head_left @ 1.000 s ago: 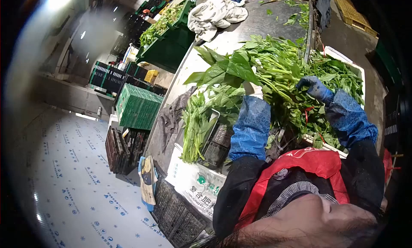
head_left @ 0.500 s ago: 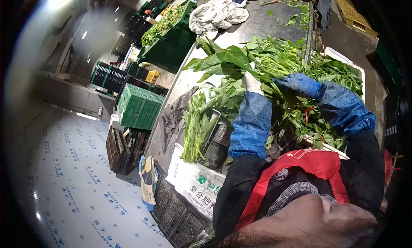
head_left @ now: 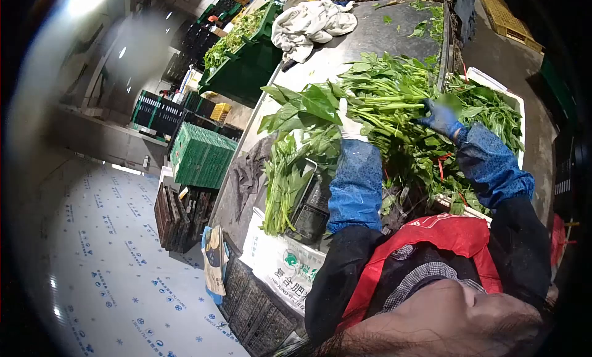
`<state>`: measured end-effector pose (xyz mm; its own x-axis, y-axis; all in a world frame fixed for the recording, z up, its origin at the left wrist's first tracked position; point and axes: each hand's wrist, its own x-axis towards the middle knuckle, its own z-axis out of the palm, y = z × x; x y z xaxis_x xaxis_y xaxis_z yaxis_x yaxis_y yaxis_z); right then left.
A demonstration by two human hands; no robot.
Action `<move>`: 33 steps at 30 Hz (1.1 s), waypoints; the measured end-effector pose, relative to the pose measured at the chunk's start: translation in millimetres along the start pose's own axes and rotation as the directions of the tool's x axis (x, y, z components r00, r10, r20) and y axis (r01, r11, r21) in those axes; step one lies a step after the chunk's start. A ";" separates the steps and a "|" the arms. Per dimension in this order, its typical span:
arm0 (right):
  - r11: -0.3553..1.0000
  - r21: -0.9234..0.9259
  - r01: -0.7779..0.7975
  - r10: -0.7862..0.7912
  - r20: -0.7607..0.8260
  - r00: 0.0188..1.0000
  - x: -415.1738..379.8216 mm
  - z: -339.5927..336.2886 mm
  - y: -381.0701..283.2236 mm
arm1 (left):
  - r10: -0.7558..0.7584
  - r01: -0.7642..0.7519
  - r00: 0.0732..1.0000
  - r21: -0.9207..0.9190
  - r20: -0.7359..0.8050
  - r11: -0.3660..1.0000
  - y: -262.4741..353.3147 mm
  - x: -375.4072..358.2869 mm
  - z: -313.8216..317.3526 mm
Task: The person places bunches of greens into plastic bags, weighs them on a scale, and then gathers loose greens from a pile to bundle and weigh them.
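My left hand (head_left: 351, 124), in a white glove, is closed at the stem end of a bunch of broad-leaved greens (head_left: 305, 110), whose leaves point left. My right hand (head_left: 441, 118), in a blue glove, has its fingers apart at the stems of a large heap of leafy greens (head_left: 394, 101) on the metal table (head_left: 388, 33). A blurred spot hides part of its back. Another bunch of greens (head_left: 280, 184) lies left of my left forearm, beside a black device (head_left: 313, 206) only partly visible.
A white box (head_left: 517, 104) of loose greens stands at the right. White cloth (head_left: 311, 27) lies at the table's far end, dark cloth (head_left: 246, 169) along its left edge. A printed white sack (head_left: 283, 258) hangs near me. Green crates (head_left: 200, 153) are stacked at the left.
My left hand has shifted slightly left with the broad-leaved bunch, away from the heap. My right hand has moved a little right, and its fingers have spread.
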<state>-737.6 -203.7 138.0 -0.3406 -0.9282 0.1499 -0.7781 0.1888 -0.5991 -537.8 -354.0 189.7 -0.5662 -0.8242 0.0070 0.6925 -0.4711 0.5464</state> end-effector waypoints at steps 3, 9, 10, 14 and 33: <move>0.994 0.094 0.051 -0.038 -0.141 0.989 18.0 37.5 39.0 | 0.055 -0.057 0.998 -0.027 -0.041 0.998 -10.0 9.8 -10.4; 0.981 -0.194 0.011 0.022 0.165 0.986 -1.4 -3.2 80.6 | 0.048 -0.045 0.998 0.059 -0.046 0.997 34.3 14.0 -40.3; 0.972 -0.213 0.096 -0.069 0.132 0.989 -2.1 -6.9 82.5 | -0.014 0.014 1.000 -0.002 -0.006 1.000 34.8 11.3 -35.6; 0.916 -0.047 0.399 -0.395 0.066 0.916 8.7 -53.8 0.6 | -0.090 0.091 0.995 -0.013 0.053 0.996 18.8 13.1 -32.1; 0.883 0.447 0.142 -0.275 0.248 0.929 -10.6 18.1 -9.1 | 0.081 -0.095 0.987 -0.101 -0.136 0.990 9.5 -10.7 4.2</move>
<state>-717.3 -201.4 127.5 0.0282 -0.9936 0.1093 -0.4993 -0.1087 -0.8596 -527.0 -348.4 198.4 -0.4422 -0.8947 -0.0630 0.7846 -0.4199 0.4562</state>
